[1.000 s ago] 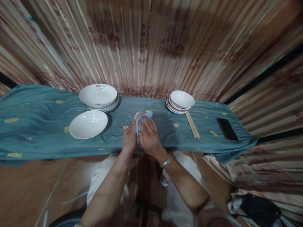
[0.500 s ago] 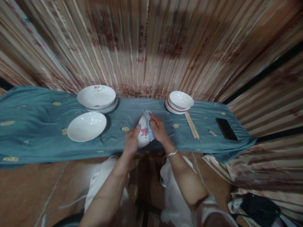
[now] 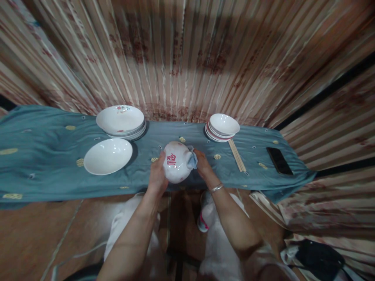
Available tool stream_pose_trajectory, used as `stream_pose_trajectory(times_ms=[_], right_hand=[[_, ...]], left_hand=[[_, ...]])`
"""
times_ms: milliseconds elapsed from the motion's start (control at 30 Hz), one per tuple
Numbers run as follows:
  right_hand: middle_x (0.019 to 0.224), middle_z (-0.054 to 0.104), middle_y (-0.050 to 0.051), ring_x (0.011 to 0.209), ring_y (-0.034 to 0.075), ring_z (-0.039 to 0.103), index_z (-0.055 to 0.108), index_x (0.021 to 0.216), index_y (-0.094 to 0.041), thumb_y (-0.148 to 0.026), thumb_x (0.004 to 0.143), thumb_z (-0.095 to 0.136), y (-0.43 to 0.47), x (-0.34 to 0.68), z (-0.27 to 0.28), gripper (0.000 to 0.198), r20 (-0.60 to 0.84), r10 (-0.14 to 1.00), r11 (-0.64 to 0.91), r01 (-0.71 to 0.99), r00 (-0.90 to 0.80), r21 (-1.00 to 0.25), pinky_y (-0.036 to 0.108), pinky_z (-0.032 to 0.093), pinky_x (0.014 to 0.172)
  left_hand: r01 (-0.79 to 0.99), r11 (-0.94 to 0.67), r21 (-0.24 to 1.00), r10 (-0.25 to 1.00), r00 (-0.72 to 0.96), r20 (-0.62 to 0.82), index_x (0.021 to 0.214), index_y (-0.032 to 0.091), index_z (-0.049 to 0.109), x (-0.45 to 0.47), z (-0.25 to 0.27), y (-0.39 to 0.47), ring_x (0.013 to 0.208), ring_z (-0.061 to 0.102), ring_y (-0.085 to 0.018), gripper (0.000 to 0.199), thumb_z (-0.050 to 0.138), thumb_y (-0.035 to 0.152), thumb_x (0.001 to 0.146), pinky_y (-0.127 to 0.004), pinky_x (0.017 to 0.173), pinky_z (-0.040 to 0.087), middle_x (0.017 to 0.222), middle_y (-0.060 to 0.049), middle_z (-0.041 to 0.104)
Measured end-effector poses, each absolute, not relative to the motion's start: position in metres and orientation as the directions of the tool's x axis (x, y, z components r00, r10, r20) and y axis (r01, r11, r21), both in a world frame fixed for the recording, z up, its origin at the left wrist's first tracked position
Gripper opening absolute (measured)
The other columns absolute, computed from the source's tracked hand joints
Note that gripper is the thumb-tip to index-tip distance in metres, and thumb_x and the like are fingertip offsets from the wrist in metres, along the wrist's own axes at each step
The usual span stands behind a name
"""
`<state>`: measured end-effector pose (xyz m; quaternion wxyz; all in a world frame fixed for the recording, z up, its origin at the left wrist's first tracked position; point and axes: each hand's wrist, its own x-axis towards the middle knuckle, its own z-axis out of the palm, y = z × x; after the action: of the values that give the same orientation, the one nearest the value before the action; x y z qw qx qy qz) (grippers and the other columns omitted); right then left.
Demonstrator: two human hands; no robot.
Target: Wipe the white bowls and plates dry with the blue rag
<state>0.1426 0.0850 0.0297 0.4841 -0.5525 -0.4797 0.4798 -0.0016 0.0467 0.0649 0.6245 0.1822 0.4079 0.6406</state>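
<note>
A white bowl [image 3: 176,166] with a red character on its outer side is held tilted over the front of the table, its outside towards me. My left hand [image 3: 158,171] grips it by the left edge, fingers mostly hidden behind it. At the bowl's right, my right hand [image 3: 202,163] is closed on a light blue cloth [image 3: 191,160], pressed against the bowl's foot. A silver bangle [image 3: 217,188] circles my right wrist. Nearest to my left hand on the table is a wide white dish [image 3: 108,157].
Stacked plates [image 3: 120,120] stand at the back left. At the back right are stacked small bowls [image 3: 224,125], with wooden chopsticks [image 3: 237,155] in front. A black phone [image 3: 279,160] lies farther right on the green tablecloth [image 3: 52,152]. A pleated curtain [image 3: 181,58] hangs behind.
The bowl has turned so that its outside and foot face me more. My right hand and the cloth have moved from its rim area to the foot, slightly right and down.
</note>
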Motion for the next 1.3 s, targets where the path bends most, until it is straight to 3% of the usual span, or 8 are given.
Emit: stream_pose_trajectory(times_ms=[133,300,467,600,733,967,1100,1300], right_hand=[[0.062,0.055,0.0,0.061,0.016,0.05,0.047,0.063,-0.023,-0.024,0.085,0.035,0.075,0.139,0.019,0.025,-0.054,0.992,-0.075,0.19,0.111,-0.979,0.026,0.042,0.061],[0.074,0.063,0.005,0.073,0.018,0.057,0.053,0.07,-0.021,-0.019,0.086,0.034,0.065,0.135,0.014,0.025,-0.054,0.997,-0.079,0.529,0.063,-0.845,0.029,0.043,0.073],[0.071,0.063,0.003,0.069,0.016,0.056,0.059,0.072,-0.019,-0.018,0.086,0.039,0.056,0.133,0.015,0.025,-0.072,0.997,-0.039,0.596,-0.032,-0.802,0.026,0.041,0.07],[0.075,0.066,0.001,0.071,0.015,0.057,0.066,0.079,-0.018,-0.017,0.085,0.04,0.053,0.137,0.016,0.027,-0.063,0.989,0.031,0.609,-0.133,-0.793,0.023,0.041,0.069],[0.072,0.065,0.0,0.069,0.014,0.057,0.069,0.078,-0.017,-0.02,0.086,0.042,0.054,0.146,0.018,0.028,-0.081,0.988,0.018,0.611,-0.134,-0.791,0.023,0.041,0.067],[0.076,0.069,0.001,0.076,0.016,0.06,0.069,0.076,-0.019,-0.026,0.084,0.045,0.061,0.171,0.021,0.027,-0.034,0.999,-0.042,0.529,0.025,-0.848,0.026,0.044,0.072],[0.073,0.067,0.002,0.073,0.017,0.059,0.069,0.077,-0.018,-0.044,0.09,0.039,0.063,0.183,0.025,0.041,-0.067,0.986,-0.124,0.416,0.151,-0.901,0.027,0.045,0.069],[0.068,0.063,0.001,0.07,0.017,0.057,0.065,0.069,-0.02,-0.07,0.086,0.034,0.054,0.188,0.041,0.061,-0.086,0.991,-0.118,0.383,0.099,-0.916,0.028,0.043,0.066]], left_hand=[[-0.652,0.063,0.755,0.937,-0.221,-0.27,0.076,0.014,0.068,-0.005,0.064,0.051,0.083,0.072,-0.029,0.04,0.077,0.05,0.062,-0.037,0.075,0.058,0.07,-0.007,0.073],[-0.592,0.023,0.806,0.936,-0.27,-0.225,0.075,0.013,0.068,-0.007,0.067,0.052,0.066,0.069,-0.022,0.051,0.079,0.058,0.053,-0.031,0.063,0.054,0.064,-0.005,0.07],[-0.395,0.037,0.918,0.95,-0.272,-0.155,0.06,0.013,0.065,-0.005,0.064,0.048,0.044,0.051,-0.011,0.044,0.081,0.053,0.05,-0.023,0.046,0.04,0.052,0.001,0.06],[-0.131,-0.024,0.991,0.978,-0.208,-0.004,0.052,0.014,0.062,-0.004,0.06,0.046,0.047,0.043,-0.009,0.034,0.079,0.043,0.055,-0.022,0.046,0.033,0.049,0.004,0.051],[0.053,-0.087,0.995,0.992,-0.085,0.092,0.055,0.015,0.062,0.0,0.058,0.042,0.049,0.045,-0.011,0.033,0.07,0.046,0.067,-0.024,0.049,0.036,0.05,0.003,0.051],[0.281,-0.436,0.855,0.894,0.245,0.376,0.083,0.019,0.074,0.007,0.049,0.034,0.078,0.067,-0.023,0.02,0.062,0.035,0.083,-0.034,0.08,0.051,0.078,-0.007,0.072],[0.38,-0.563,0.734,0.814,0.406,0.414,0.107,0.019,0.072,0.009,0.042,0.033,0.1,0.067,-0.025,0.028,0.054,0.031,0.09,-0.037,0.09,0.051,0.104,-0.011,0.074],[0.47,-0.671,0.573,0.731,0.547,0.407,0.122,0.016,0.064,0.012,0.038,0.033,0.106,0.065,-0.025,0.034,0.048,0.025,0.094,-0.038,0.093,0.051,0.114,-0.012,0.072]])
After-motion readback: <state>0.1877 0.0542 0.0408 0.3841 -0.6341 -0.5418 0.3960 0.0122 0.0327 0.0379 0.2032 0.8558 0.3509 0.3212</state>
